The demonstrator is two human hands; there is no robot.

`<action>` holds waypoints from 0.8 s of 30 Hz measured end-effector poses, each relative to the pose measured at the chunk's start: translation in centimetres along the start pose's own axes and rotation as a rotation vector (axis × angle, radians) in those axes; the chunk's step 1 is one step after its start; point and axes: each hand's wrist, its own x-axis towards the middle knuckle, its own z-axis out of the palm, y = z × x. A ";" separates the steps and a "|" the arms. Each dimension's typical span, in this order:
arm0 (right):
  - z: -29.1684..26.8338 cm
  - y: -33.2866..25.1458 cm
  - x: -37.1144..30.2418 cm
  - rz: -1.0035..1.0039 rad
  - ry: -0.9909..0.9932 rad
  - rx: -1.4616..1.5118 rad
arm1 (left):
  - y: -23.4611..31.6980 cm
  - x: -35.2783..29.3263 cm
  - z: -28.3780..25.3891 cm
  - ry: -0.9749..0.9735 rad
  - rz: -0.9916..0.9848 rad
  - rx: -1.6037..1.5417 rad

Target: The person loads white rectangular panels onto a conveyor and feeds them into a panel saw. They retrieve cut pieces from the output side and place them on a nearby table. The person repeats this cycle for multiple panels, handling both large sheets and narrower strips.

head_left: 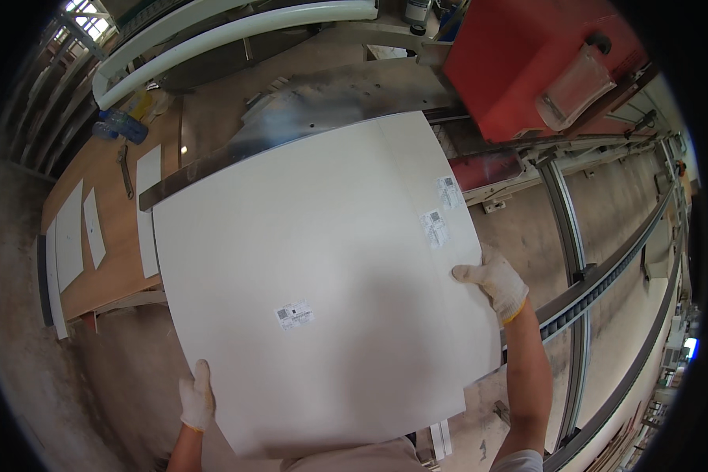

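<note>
The person's left hand [197, 397] is partly curled at the near left edge of a white board [307, 236], thumb on top. The right hand [495, 285] has the opposite edge, farther forward, its thumb also laid over the face. The fingers of both are mostly hidden beneath, so how firmly they grip cannot be told.

The board spans the space between the hands and reaches well beyond them to a metal bar [161, 189], where its far edge appears to rest. Labels [294, 315] are already stuck on its face, and its near right corner is stepped. Whether a second board lies beneath cannot be told.

The handling looks partway done: the board is up at the bar but not yet let go. Ahead of the left hand, white strips [69, 236] and a wrench [125, 171] lie on the bench [118, 236], out of either hand's hold.
</note>
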 end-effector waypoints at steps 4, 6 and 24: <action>-3.2 -0.5 0.5 0.029 0.005 0.017 | 1.4 -1.1 2.6 0.014 0.013 0.006; -4.8 -0.4 0.8 0.011 -0.018 0.007 | 2.4 -1.6 3.6 0.002 -0.072 0.064; -23.9 -2.0 3.4 -0.026 0.014 -0.025 | 11.7 -6.9 19.3 -0.046 -0.071 -0.130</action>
